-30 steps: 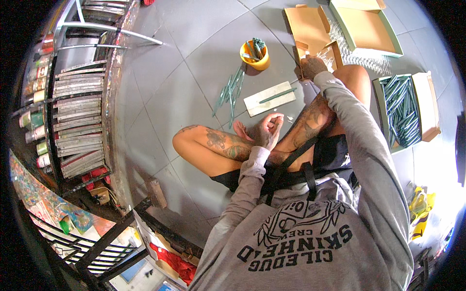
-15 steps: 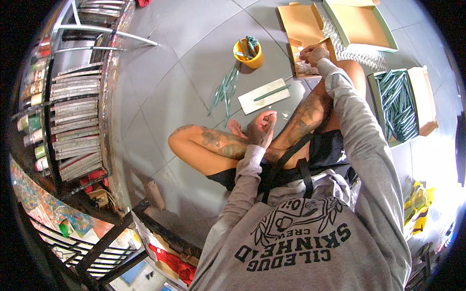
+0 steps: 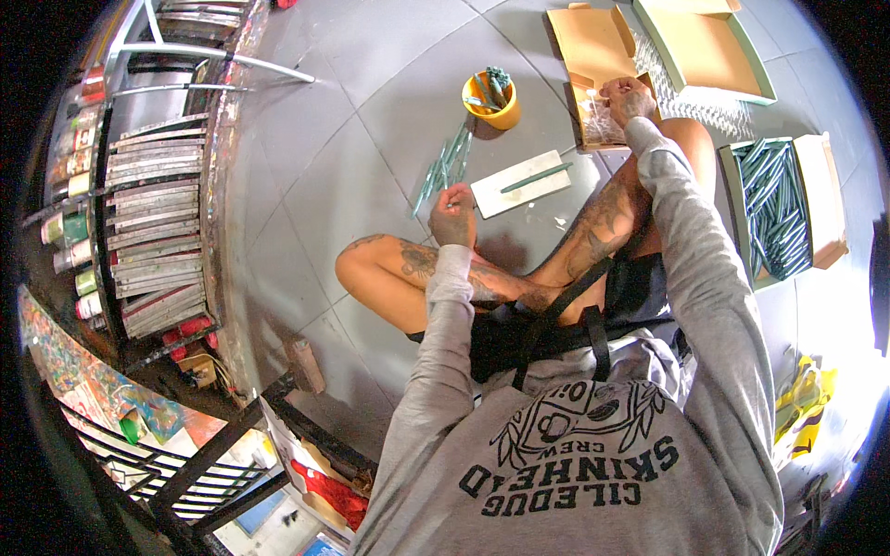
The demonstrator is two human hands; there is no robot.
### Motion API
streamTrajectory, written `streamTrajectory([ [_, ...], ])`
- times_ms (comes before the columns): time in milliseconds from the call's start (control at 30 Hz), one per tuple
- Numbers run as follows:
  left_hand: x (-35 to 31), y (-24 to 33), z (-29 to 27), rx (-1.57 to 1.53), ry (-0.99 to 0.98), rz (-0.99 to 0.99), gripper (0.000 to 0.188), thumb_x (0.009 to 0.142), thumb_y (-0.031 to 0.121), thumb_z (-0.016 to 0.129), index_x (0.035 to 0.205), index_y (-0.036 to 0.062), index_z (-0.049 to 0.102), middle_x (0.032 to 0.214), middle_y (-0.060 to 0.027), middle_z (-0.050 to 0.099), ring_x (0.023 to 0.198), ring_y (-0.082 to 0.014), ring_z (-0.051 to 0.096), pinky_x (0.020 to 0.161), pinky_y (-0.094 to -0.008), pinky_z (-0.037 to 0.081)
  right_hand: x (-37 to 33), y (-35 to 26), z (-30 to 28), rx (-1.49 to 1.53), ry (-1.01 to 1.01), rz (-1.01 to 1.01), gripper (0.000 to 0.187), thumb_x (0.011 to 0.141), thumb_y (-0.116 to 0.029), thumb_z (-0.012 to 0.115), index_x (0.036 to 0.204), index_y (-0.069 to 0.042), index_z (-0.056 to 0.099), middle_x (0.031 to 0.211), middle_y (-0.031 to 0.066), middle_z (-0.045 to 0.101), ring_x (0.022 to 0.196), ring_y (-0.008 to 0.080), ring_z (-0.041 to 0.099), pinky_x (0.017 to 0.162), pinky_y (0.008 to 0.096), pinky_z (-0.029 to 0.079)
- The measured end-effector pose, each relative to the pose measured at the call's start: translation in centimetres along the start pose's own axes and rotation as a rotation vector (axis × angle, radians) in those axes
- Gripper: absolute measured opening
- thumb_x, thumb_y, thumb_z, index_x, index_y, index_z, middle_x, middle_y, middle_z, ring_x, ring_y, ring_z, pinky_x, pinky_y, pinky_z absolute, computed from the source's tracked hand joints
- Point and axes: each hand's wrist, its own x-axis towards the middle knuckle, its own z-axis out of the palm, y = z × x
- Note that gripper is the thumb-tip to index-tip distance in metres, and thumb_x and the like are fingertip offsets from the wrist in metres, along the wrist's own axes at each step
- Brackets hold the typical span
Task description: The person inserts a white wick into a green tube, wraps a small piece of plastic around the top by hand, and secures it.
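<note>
My left hand (image 3: 453,215) is closed at the near end of a loose pile of slim green pens (image 3: 443,167), its fingertips pinching the end of one. Farther right, my right hand (image 3: 628,100) is over a small cardboard box (image 3: 603,139) of clear plastic pieces. Its fingers are curled together; what they hold is too small to make out. Between my hands, a single green pen (image 3: 538,178) lies across a pale flat board (image 3: 496,199). A yellow cup (image 3: 505,119) behind the pile holds more green pens.
A box full of green pens (image 3: 777,218) stands right of my knee. An open, empty-looking box (image 3: 695,46) lies at the far right beside clear plastic pieces (image 3: 718,116). A rack of stacked frames (image 3: 153,213) and paint cans (image 3: 65,227) line the left side.
My left hand has moved from above my shin forward and left to the green pens. My right hand stays at the small box, with its fingers slightly raised.
</note>
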Motion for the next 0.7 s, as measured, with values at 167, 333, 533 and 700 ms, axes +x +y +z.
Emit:
streamTrajectory([
  [167,-0.6,0.6,1.1,0.175,0.056,0.207,0.026,0.089,0.031,0.063,0.103,0.0108,0.073,0.084,-0.0069,0.067,0.07,-0.0218,0.061,0.071,-0.0358,0.051,0.1,-1.7,-1.8,0.269,-0.173,0.317,0.022,0.092,-0.017,0.07,0.103,0.002,0.068,0.088,0.012,0.074,0.069,0.0187,0.07,0.062,0.0312,0.058],
  [333,-2.1,4.1,0.3,-0.203,-0.058,0.165,0.024,0.093,0.026,0.064,0.107,0.0078,0.072,0.096,-0.0054,0.07,0.083,-0.014,0.063,0.073,-0.0279,0.051,-5.0,-8.8,-6.5,0.761,-0.295,0.372,0.03,0.093,-0.018,0.068,0.112,0.004,0.063,0.105,0.0135,0.069,0.089,0.0213,0.07,0.076,0.032,0.06],
  [533,-5.7,16.1,-0.7,-0.419,-0.372,-0.026,0.045,0.097,0.03,0.064,0.129,-0.0004,0.058,0.116,-0.0101,0.067,0.102,-0.0157,0.063,0.087,-0.0279,0.05,-15.6,-14.5,-12.0,1.117,-0.504,0.491,0.028,0.094,-0.018,0.066,0.112,0.004,0.062,0.104,0.0142,0.065,0.097,0.0269,0.067,0.086,0.0378,0.058],
  [700,-7.2,19.0,-0.6,-0.521,-0.406,0.057,0.034,0.09,0.022,0.075,0.116,0.0019,0.066,0.106,-0.0073,0.07,0.088,-0.0104,0.065,0.077,-0.0207,0.05,-21.2,-18.3,-14.7,1.184,-0.576,0.624,0.025,0.097,-0.016,0.062,0.113,0.004,0.062,0.105,0.012,0.066,0.1,0.0242,0.066,0.09,0.0364,0.056],
])
